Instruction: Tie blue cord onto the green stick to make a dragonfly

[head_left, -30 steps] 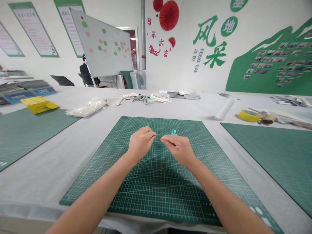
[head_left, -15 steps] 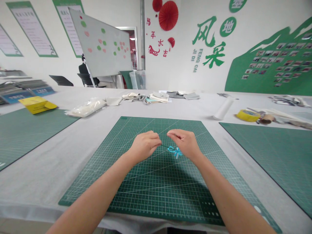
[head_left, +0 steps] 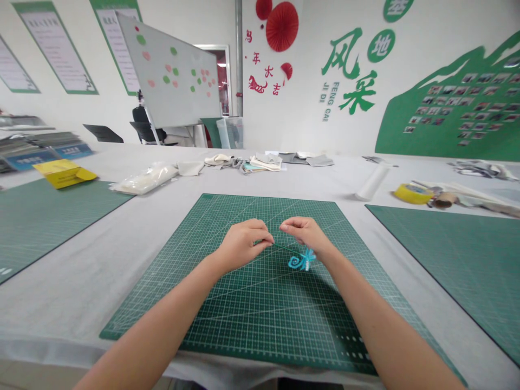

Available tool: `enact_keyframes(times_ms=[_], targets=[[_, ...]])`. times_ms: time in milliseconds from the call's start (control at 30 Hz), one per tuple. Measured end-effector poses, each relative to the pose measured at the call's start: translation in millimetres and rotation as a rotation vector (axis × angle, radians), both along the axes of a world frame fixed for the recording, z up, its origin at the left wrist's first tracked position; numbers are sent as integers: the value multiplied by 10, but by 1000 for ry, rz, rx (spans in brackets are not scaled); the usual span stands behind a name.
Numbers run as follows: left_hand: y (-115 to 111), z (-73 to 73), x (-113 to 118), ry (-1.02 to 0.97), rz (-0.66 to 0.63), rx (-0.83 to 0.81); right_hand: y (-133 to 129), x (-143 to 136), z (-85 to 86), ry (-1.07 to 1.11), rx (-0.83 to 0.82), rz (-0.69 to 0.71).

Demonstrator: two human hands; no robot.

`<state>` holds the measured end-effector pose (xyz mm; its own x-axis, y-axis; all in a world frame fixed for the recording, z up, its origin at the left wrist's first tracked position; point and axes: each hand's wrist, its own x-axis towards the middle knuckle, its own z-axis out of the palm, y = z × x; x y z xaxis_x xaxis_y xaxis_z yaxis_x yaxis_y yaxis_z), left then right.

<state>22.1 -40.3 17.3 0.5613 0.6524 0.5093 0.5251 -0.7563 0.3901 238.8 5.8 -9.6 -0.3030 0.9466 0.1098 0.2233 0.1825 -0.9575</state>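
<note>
Above the green cutting mat (head_left: 244, 319), my left hand (head_left: 247, 242) pinches one end of a thin dark green stem (head_left: 286, 249). At the stem's other end hangs a small turquoise piece (head_left: 303, 260) with a spiral, pointed petals and a white part. It is close beneath my right hand (head_left: 305, 234), whose thumb and fingertips are pressed together. What those right fingertips hold, if anything, is too small to make out.
Two more mats (head_left: 459, 260) flank the middle one. Behind are a yellow folded card (head_left: 65, 173), a plastic bag (head_left: 145, 179), fabric scraps (head_left: 264, 161), a white roll (head_left: 372, 182) and yellow tape (head_left: 413, 193).
The turquoise piece has swung right and slightly down, and its spiral shows more clearly. My left hand has shifted a little right. More of the green stem is visible.
</note>
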Motion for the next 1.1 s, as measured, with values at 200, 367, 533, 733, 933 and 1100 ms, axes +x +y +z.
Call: enact_keyframes(times_ms=[200, 367, 533, 733, 933, 1100], targets=[[-9, 31, 13, -233, 5, -164, -13, -66, -73, 206, -277, 88], [19, 35, 10, -312, 80, -188, -96, -218, -88, 229, -335, 116], [63, 24, -18, -382, 192, -169, -194, -376, -114, 257, -415, 155], [121, -5, -67, -420, 314, -132, -279, -458, -36, 207, -383, 111], [158, -22, -92, -448, 403, -135, -327, -436, 56, -1, -63, 137], [186, -37, -119, -434, 421, -139, -362, -400, 89, -241, 104, 126]])
